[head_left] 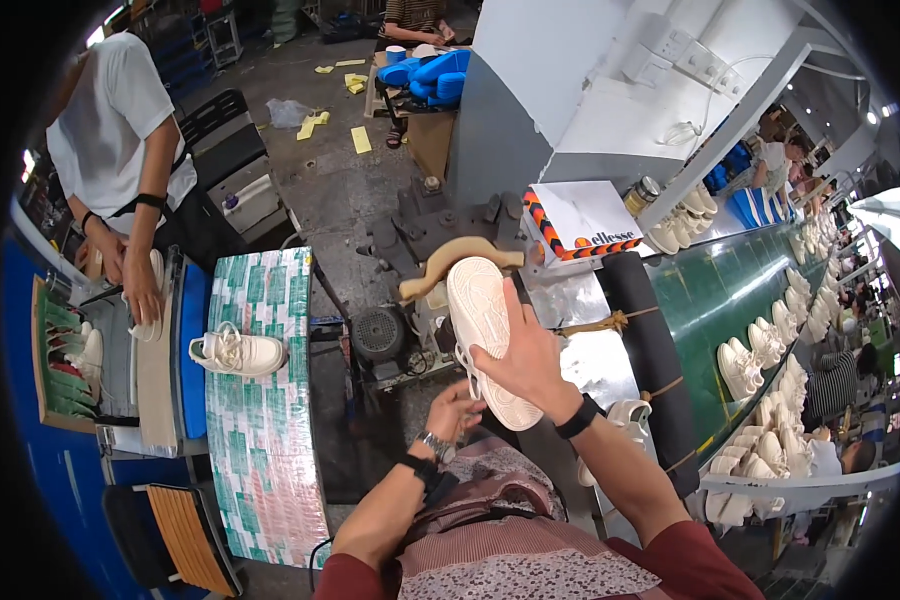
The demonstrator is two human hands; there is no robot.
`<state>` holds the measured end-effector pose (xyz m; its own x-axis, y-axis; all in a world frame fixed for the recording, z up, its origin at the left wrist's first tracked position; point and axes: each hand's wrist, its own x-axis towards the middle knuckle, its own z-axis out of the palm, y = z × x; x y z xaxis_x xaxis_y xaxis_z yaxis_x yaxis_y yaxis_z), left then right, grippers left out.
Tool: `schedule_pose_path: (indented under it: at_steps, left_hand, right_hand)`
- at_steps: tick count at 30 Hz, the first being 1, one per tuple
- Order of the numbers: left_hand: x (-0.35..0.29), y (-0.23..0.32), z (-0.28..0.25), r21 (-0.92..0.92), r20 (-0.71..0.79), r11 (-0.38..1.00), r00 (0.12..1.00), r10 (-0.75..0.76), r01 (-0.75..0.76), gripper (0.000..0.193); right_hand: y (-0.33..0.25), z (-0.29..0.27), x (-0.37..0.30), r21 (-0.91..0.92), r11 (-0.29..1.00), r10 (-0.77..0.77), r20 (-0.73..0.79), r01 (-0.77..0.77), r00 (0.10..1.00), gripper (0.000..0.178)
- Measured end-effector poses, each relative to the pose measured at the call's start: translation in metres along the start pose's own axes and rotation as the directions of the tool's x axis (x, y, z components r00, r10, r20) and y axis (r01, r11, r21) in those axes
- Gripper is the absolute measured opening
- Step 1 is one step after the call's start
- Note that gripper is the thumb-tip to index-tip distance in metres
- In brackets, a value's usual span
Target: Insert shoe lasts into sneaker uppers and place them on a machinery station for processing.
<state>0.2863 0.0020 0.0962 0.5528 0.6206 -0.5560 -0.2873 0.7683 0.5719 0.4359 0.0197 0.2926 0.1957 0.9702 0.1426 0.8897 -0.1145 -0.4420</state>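
Cream shoe [476, 302], sole up, sits in the right hand [530, 362], beyond the right edge of the wrapped worktop [262, 460]; that surface carries a second shoe [242, 354], its heel at the left edge, so a bump could tip it off; the grey machine [432, 222] could scuff the pale sole if the shoe swung carelessly; whether its far end touches the curved tan pad [440, 264] there, I cannot tell from here; the right fingers clasp the shoe round its middle, and loosening them could drop it; the left hand [452, 412] has fingers curled beside the lace [462, 354], whether pinching it I cannot tell; a dangling loop might snag.
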Motion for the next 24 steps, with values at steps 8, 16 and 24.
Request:
schedule_pose_path:
  at_steps: [8, 16, 24]
  left_hand:
    - [-0.013, 0.038, 0.082, -0.538, 0.326, 0.837, 0.940, 0.102, 0.096, 0.077]
    - [-0.009, 0.032, 0.088, -0.550, 0.237, 0.827, 0.926, 0.293, -0.121, 0.075]
    - [-0.065, 0.047, 0.061, -0.348, 0.215, 0.936, 0.976, 0.019, 0.059, 0.074]
  right_hand:
    - [-0.006, 0.003, -0.009, 0.113, 0.993, 0.031, -0.044, -0.026, 0.999, 0.108]
    - [-0.005, 0.013, -0.028, 0.101, 0.991, -0.059, -0.261, 0.089, 0.963, 0.107]
    - [0.005, 0.015, -0.088, 0.418, 0.907, 0.041, -0.227, 0.059, 0.973, 0.097]
